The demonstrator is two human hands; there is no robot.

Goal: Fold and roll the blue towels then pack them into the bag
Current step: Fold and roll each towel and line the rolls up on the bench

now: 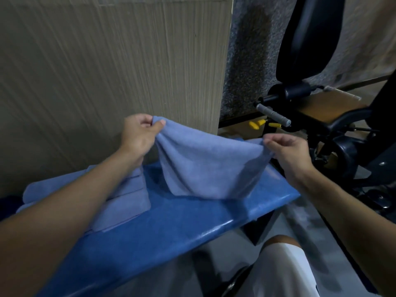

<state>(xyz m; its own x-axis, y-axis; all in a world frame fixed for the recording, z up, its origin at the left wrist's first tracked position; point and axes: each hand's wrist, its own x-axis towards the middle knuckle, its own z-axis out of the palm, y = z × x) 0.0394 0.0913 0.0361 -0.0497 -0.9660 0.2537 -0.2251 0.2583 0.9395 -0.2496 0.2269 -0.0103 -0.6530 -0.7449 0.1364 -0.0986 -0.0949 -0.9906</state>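
While the bench (192,228) fills my view, I see a towel stack (128,196) lying on its left part. One towel (205,168) hangs over its middle, with my left hand (137,136) and right hand (289,151) each pinching a top corner.

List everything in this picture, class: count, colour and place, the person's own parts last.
bench: one, dark blue, padded, across the foreground
held towel: one, light blue, lifted above the bench
folded towels: one stack, light blue, on the bench, left of the held towel
panel: one, beige wood-grain, behind the bench
exercise machine: one, black, at the right
left hand: one, grip pinching the towel's left corner
right hand: one, grip pinching its right corner
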